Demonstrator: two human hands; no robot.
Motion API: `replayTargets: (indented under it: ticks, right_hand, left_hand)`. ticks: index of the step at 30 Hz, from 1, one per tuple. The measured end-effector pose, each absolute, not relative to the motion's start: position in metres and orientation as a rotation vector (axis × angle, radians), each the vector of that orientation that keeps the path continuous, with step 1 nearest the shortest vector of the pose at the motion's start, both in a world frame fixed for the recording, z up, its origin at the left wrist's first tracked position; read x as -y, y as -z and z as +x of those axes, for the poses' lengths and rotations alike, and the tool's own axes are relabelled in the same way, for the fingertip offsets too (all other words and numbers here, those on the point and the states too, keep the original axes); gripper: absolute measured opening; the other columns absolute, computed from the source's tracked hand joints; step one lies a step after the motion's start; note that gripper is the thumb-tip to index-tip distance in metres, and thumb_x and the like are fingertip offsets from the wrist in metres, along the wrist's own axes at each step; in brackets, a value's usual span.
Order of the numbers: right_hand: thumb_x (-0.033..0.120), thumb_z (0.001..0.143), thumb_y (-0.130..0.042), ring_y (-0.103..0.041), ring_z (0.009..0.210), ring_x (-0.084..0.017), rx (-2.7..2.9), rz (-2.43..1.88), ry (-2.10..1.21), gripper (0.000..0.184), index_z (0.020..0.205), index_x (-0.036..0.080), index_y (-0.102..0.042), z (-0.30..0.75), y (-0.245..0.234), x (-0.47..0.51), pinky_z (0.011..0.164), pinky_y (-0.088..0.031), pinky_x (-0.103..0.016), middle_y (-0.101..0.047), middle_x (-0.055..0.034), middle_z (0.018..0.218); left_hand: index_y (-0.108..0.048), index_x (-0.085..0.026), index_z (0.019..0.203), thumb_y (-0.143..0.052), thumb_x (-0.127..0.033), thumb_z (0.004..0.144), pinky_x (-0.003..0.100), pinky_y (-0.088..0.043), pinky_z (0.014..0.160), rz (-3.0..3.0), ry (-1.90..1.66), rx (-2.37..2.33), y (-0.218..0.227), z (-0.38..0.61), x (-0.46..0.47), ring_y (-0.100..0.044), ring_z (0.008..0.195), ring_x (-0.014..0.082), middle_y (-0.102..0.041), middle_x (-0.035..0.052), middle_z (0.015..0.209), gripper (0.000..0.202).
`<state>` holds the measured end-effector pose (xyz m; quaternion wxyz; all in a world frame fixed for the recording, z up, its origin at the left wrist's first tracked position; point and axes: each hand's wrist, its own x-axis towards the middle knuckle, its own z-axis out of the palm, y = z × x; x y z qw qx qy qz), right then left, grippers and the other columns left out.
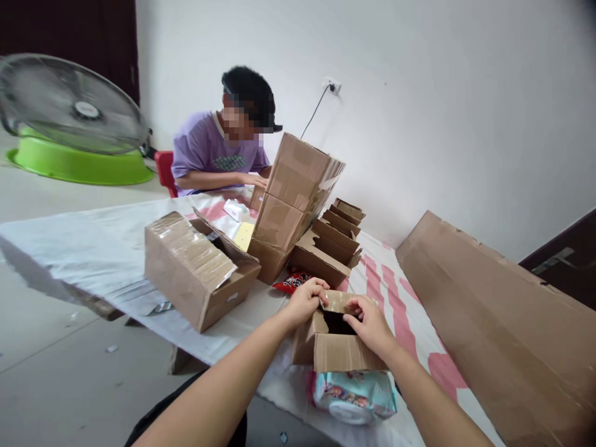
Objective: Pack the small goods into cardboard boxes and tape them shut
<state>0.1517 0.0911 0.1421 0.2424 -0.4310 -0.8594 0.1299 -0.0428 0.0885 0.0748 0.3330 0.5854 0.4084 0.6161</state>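
A small open cardboard box (342, 352) stands at the table's near edge. My left hand (305, 301) grips its far left flap, fingers curled over the edge. My right hand (372, 323) pinches the far flap from the right, fingers bent over the dark opening. Under the box's near side lies a light blue plastic packet (354, 394) with printed pictures. A red snack packet (292, 282) lies just beyond my left hand.
A taped brown carton (195, 267) lies on its side to the left. A tall stack of flat cartons (298, 192) and several folded small boxes (333, 245) stand behind. A person in a purple shirt (209, 152) sits across. A long cardboard sheet (503, 323) leans at right. A fan (69, 102) stands far left.
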Motion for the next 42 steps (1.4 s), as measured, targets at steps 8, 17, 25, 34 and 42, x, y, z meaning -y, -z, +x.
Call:
replayTargets:
  ticks: [8, 17, 25, 34, 42]
  right_hand:
    - [0.016, 0.075, -0.059, -0.058, 0.081, -0.016, 2.415, -1.039, -0.454, 0.013, 0.087, 0.020, -0.064, 0.130, -0.141, -0.102, 0.074, -0.047, -0.030, -0.061, -0.0024, 0.088]
    - [0.013, 0.074, -0.057, -0.056, 0.081, -0.016, 2.459, -1.054, -0.403, 0.008, 0.079, 0.020, -0.059, 0.127, -0.133, -0.108, 0.074, -0.045, -0.031, -0.059, -0.0003, 0.082]
    - [0.011, 0.074, -0.057, -0.054, 0.080, -0.016, 2.473, -1.074, -0.351, 0.011, 0.080, 0.020, -0.057, 0.126, -0.133, -0.106, 0.074, -0.044, -0.030, -0.058, -0.0003, 0.082]
    - [0.010, 0.076, -0.052, -0.057, 0.077, -0.015, 2.471, -1.135, -0.436, 0.012, 0.081, 0.021, -0.057, 0.123, -0.146, -0.104, 0.070, -0.046, -0.029, -0.060, -0.0003, 0.083]
    - [0.012, 0.083, -0.046, -0.055, 0.082, -0.019, 2.849, -1.108, 0.252, 0.012, 0.085, 0.019, -0.056, 0.112, -0.152, -0.102, 0.073, -0.043, -0.031, -0.059, -0.0072, 0.088]
  left_hand:
    - [-0.066, -0.017, 0.055, -0.042, 0.004, 0.055, 0.029, -0.044, 0.088, 1.530, -1.610, -1.071, -0.076, -0.044, -0.086, -0.058, 0.094, 0.0158, -0.061, 0.0025, 0.095, 0.032]
    - [-0.065, -0.017, 0.052, -0.042, 0.005, 0.053, 0.028, -0.045, 0.087, 1.528, -1.596, -1.079, -0.075, -0.044, -0.088, -0.059, 0.092, 0.0155, -0.061, 0.0016, 0.093, 0.032]
    - [-0.065, -0.017, 0.050, -0.042, 0.005, 0.053, 0.029, -0.045, 0.088, 1.513, -1.582, -1.073, -0.076, -0.043, -0.088, -0.058, 0.094, 0.0160, -0.060, 0.0018, 0.093, 0.032]
    - [-0.065, -0.017, 0.052, -0.043, 0.004, 0.054, 0.029, -0.046, 0.086, 1.519, -1.591, -1.059, -0.079, -0.044, -0.085, -0.059, 0.092, 0.0163, -0.060, 0.0027, 0.094, 0.030]
    - [-0.065, -0.017, 0.050, -0.041, 0.005, 0.053, 0.028, -0.046, 0.086, 1.523, -1.578, -1.064, -0.076, -0.044, -0.089, -0.058, 0.092, 0.0154, -0.060, 0.0022, 0.095, 0.033]
